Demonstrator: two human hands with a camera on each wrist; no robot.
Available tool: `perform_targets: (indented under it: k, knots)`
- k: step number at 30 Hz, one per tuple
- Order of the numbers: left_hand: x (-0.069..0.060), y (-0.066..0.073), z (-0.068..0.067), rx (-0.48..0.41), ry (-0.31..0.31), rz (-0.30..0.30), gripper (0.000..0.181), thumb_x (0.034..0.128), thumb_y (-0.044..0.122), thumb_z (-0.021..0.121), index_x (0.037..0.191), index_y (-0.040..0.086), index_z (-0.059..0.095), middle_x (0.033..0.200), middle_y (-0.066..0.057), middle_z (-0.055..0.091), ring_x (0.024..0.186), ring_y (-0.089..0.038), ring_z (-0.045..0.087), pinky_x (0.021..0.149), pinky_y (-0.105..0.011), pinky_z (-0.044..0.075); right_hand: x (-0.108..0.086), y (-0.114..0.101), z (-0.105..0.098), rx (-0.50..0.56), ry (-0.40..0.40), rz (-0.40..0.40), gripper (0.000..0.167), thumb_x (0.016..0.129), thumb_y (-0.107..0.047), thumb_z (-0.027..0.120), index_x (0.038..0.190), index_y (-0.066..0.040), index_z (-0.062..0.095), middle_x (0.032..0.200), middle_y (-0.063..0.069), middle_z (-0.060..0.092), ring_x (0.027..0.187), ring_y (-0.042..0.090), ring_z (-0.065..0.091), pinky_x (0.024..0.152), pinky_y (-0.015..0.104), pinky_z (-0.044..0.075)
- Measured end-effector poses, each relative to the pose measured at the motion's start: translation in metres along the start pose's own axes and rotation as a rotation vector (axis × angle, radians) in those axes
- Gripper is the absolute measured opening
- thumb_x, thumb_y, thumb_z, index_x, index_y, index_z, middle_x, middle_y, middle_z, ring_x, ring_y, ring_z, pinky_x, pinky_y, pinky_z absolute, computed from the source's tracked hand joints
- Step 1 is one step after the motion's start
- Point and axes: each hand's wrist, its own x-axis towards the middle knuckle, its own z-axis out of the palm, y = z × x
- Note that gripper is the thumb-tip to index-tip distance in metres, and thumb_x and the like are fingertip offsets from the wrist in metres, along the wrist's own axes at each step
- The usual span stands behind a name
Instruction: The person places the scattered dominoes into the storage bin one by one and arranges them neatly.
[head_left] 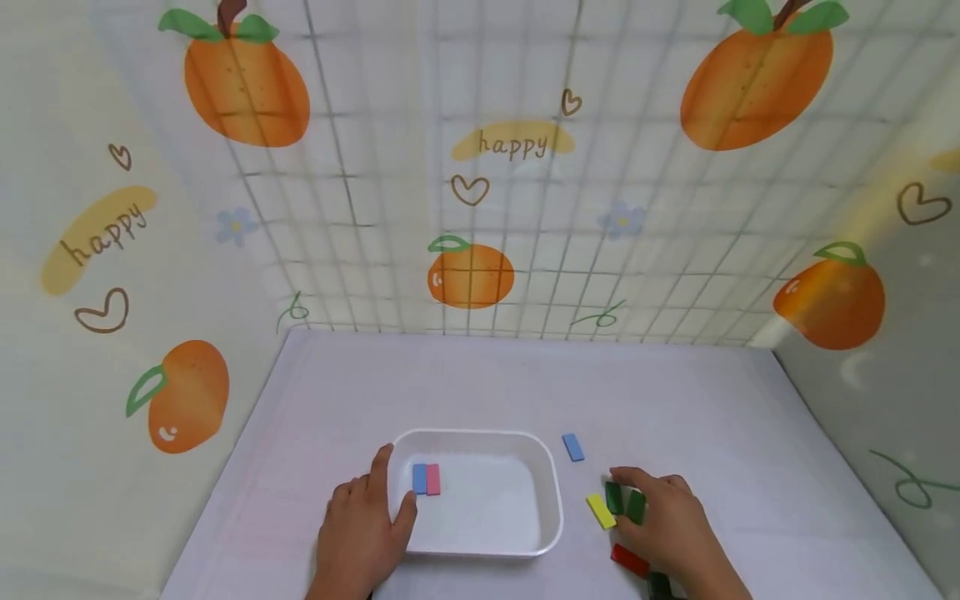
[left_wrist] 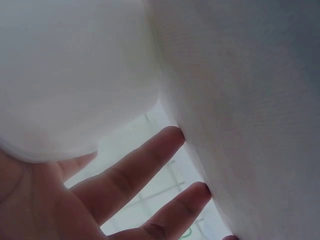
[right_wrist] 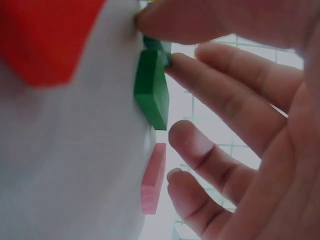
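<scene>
A white plastic tray [head_left: 480,552] holds a blue block [head_left: 419,479] and a pink block [head_left: 433,479], side by side. My left hand [head_left: 362,525] rests at the tray's left side, fingers spread and fairly straight, the index finger near the rim. In the left wrist view some fingertips [left_wrist: 175,134] touch the tablecloth beside the tray. My right hand [head_left: 667,521] is right of the tray, pinching a small green block [head_left: 613,497] between thumb and index finger. Another green block [right_wrist: 152,87] stands close by, under the hand. Its other fingers hang loosely bent.
Around my right hand lie a yellow block [head_left: 601,512], a red block [head_left: 630,561] and a loose blue block [head_left: 573,447]. A pink block [right_wrist: 153,182] shows below the fingers in the right wrist view. Fruit-printed curtains [head_left: 510,208] enclose the white table [head_left: 360,375].
</scene>
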Motion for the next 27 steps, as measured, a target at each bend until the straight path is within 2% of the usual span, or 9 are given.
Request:
perform_targets:
  k: [4,12,27]
  knots:
    - [-0.0022,0.0007,0.0015,-0.007,0.0,0.007,0.071,0.0985,0.05,0.065,0.159,0.022,0.042,0.109,-0.015,0.071,0.108,-0.043,0.063,0.094,-0.058,0.051,-0.0011,0.0039,0.0023,-0.002,-0.009,0.015,0.065,0.072,-0.018,0.089,0.135,-0.021,0.071,0.117,0.01,0.071,0.104,0.039,0.055,0.07,0.05,0.063]
    - [-0.0006,-0.0016,0.0026,0.013,0.01,0.02,0.072,0.0993,0.05,0.063,0.161,0.021,0.04,0.109,-0.016,0.071,0.108,-0.043,0.062,0.095,-0.059,0.05,0.0016,0.0042,0.0051,-0.005,0.009,-0.008,0.062,0.075,-0.021,0.09,0.134,-0.021,0.071,0.117,0.009,0.071,0.1,0.035,0.056,0.076,0.054,0.062]
    - [0.0012,0.002,-0.001,0.011,-0.017,-0.012,0.072,0.0989,0.05,0.064,0.16,0.022,0.04,0.113,-0.016,0.071,0.111,-0.043,0.062,0.096,-0.058,0.05,0.0027,0.0049,0.0045,0.005,0.006,-0.011,0.061,0.075,-0.021,0.089,0.134,-0.019,0.072,0.119,0.008,0.072,0.099,0.033,0.057,0.075,0.053,0.062]
